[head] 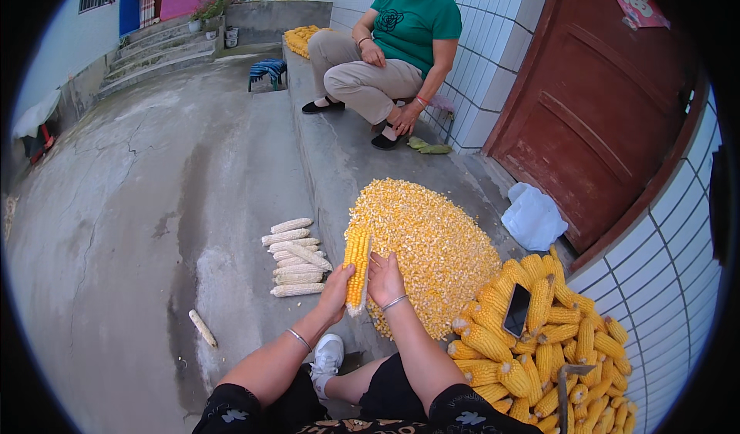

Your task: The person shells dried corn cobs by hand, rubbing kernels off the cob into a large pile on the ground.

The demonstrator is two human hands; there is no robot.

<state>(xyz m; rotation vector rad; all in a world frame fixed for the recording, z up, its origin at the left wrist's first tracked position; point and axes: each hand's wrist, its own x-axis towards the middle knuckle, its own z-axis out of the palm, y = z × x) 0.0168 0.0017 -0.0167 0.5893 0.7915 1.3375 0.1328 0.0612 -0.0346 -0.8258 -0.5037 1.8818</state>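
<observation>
My left hand [335, 292] holds a partly shelled ear of corn [356, 263], its thumb resting on the yellow kernels. The ear stands nearly lengthwise before me, and a pale, bare strip runs down its right side. Just right of the ear is my right hand [386, 279], palm turned toward it and fingers apart. Whether its fingertips touch the ear I cannot tell. Behind and right of both hands spreads a large heap of loose corn kernels [428, 249]. Bare corncobs [298, 278] lie in a stack on the lower ground to the left.
At right, unshelled ears [555, 330] are piled with a smartphone [516, 310] and a metal tool [563, 393] on top. A white plastic bag [533, 217] lies by the red door [613, 116]. A seated person [399, 46] is ahead. One bare cob [202, 328] lies apart.
</observation>
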